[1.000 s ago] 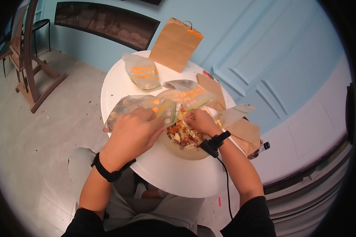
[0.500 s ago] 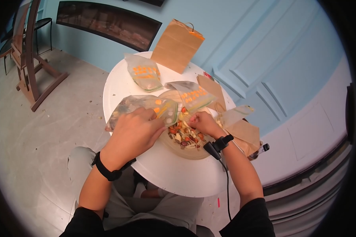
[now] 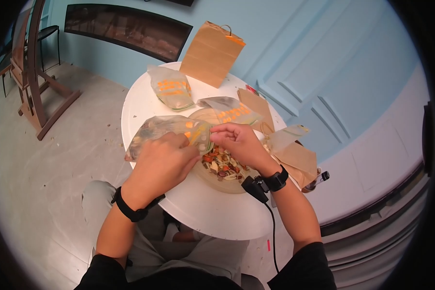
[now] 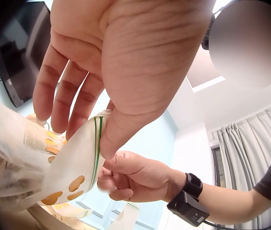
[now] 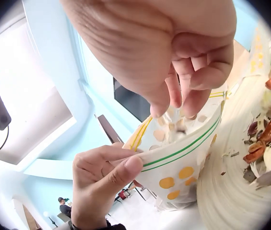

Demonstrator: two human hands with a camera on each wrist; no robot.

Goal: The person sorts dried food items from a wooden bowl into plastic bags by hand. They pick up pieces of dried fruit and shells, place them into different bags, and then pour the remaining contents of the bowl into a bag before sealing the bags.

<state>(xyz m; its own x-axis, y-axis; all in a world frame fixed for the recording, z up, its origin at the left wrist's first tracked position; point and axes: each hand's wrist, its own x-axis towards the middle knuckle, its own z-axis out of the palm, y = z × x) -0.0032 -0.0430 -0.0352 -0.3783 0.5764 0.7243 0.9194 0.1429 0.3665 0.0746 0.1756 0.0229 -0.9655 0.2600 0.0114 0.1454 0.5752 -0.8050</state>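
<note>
My left hand (image 3: pixel 160 157) pinches the rim of a clear zip bag (image 3: pixel 171 124) with a green stripe and orange marks. In the right wrist view the bag's mouth gapes, with the left thumb (image 5: pixel 126 173) on its outer side. My right hand (image 3: pixel 241 147) is right at that mouth, thumb and fingertips brought together over it. Small pale and brown dried pieces (image 5: pixel 178 127) show at those fingertips, partly blurred. Below the hands lies a wide ridged cream bowl (image 3: pixel 220 186) of mixed dried pieces (image 3: pixel 221 166), red, yellow and dark.
Another printed zip bag (image 3: pixel 237 113) leans over the bowl's far side, and one more zip bag (image 3: pixel 171 89) lies farther back. A brown paper bag (image 3: pixel 211 55) stands at the rear of the round white table (image 3: pixel 203 220). Folded brown paper (image 3: pixel 297 164) and a clear pouch (image 3: pixel 286 137) are at the right.
My right hand has moved from over the bowl leftward to the mouth of the zip bag. The left hand stays on the bag's rim.
</note>
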